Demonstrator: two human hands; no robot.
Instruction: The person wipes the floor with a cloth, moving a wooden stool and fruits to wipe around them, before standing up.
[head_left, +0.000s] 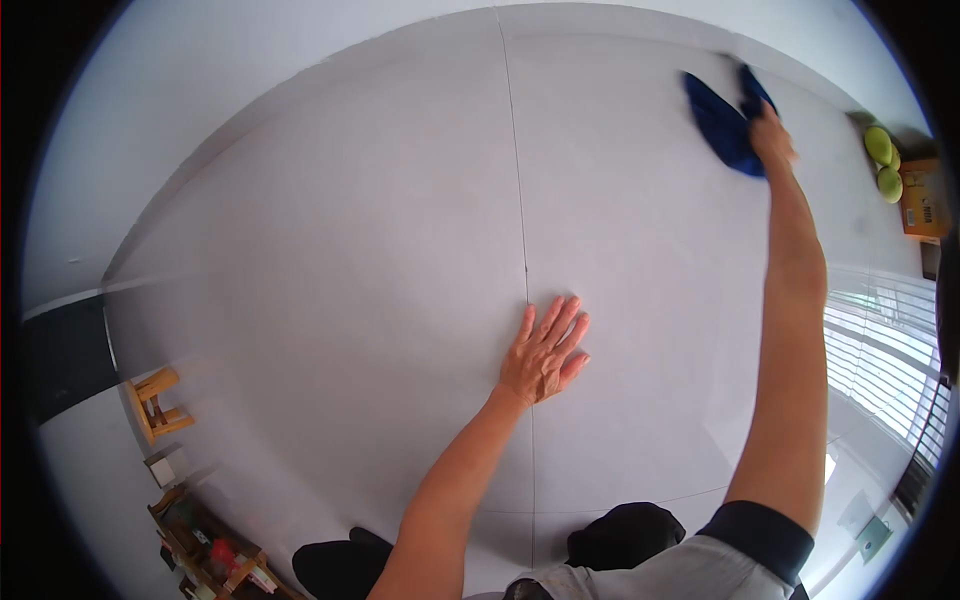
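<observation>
My left hand lies flat on the pale tiled floor, palm down with the fingers spread, next to a thin dark joint line between tiles. Stretched far out to the upper right, my right hand grips a dark blue cloth. The cloth spreads on the floor in two flaps, close to the foot of the white wall. My right fingers are slightly blurred and partly hidden by the cloth.
Several green round fruits and an orange cardboard box stand by the right wall. At left are a small wooden stool and a wooden shelf with items. My dark-clad knees are at the bottom. Window light reflects on the floor at right.
</observation>
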